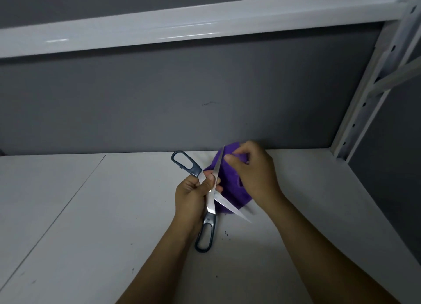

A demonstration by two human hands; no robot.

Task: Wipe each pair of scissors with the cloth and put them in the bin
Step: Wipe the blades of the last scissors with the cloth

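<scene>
- The left forearm comes in from the bottom edge, below and left of the scissors (209, 191). The right forearm comes in from the lower right corner.
- The scissors are held up above the shelf board (91, 212), spread wide into an X.
- Their near handle (211, 220), a dark grey loop, hangs below the scissors' pivot over the left wrist.
- The left hand (191, 196) grips the scissors at the pivot. Its fingers curl round from the left, and the fingertips show just above the crossing.
- One blade runs from the pivot down to the right, with its tip free over the board. The other blade rises from the pivot, tilted slightly to the right.
- The purple cloth (230, 185) is bunched just right of the pivot, behind both blades. I cannot tell whether it presses on the steel.
- The right hand (255, 173), to the right of the scissors, holds the cloth with curled fingers. Its fingertips sit just beside the rising blade.
- The far handle (195, 168) sticks out up and left of the pivot.
- A thin seam crosses the white board well left of the scissors, and small dark specks lie near the near handle.
- A grey back wall (159, 98) stands behind the scissors.
- A white beam (182, 23) runs high above them.
- A white upright post (355, 112) with holes stands far to their right.
</scene>
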